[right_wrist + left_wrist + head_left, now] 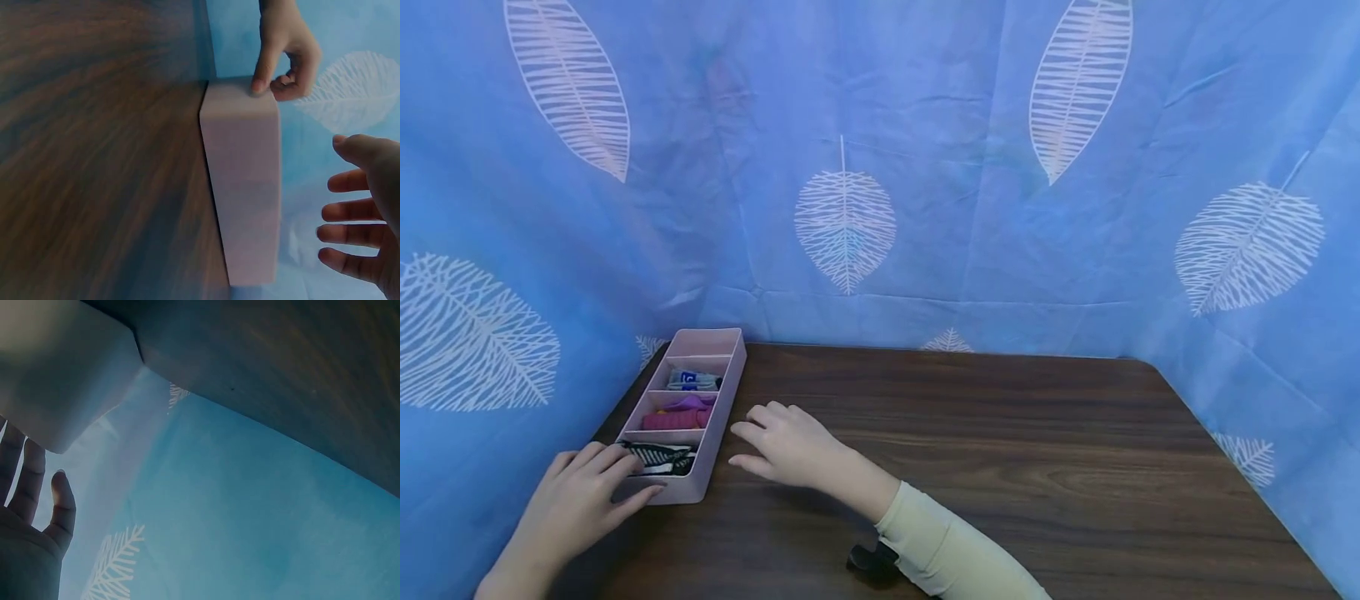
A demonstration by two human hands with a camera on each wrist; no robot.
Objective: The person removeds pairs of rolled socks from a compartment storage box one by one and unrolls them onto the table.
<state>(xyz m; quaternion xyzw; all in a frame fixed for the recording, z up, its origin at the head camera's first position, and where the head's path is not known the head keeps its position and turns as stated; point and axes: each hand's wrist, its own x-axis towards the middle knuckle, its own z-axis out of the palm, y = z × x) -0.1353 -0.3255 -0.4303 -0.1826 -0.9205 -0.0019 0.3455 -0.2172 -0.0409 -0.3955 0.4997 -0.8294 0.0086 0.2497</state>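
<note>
A pale pink divided storage box lies at the left of the table. My left hand holds its near left corner, thumb on the near end wall and fingers at the rim. By those fingers, in the nearest compartment, lies a black item with a pale striped pattern. A red ribbed item and a purple one share the compartment behind, and grey tubes with blue print fill the one beyond. My right hand hovers just right of the box, fingers spread and loosely bent, holding nothing.
The dark wooden table stretches away to the right of the box. A blue curtain with white leaf prints surrounds its back and sides. A black strap piece hangs under my right sleeve. The box's farthest compartment shows a bare wall.
</note>
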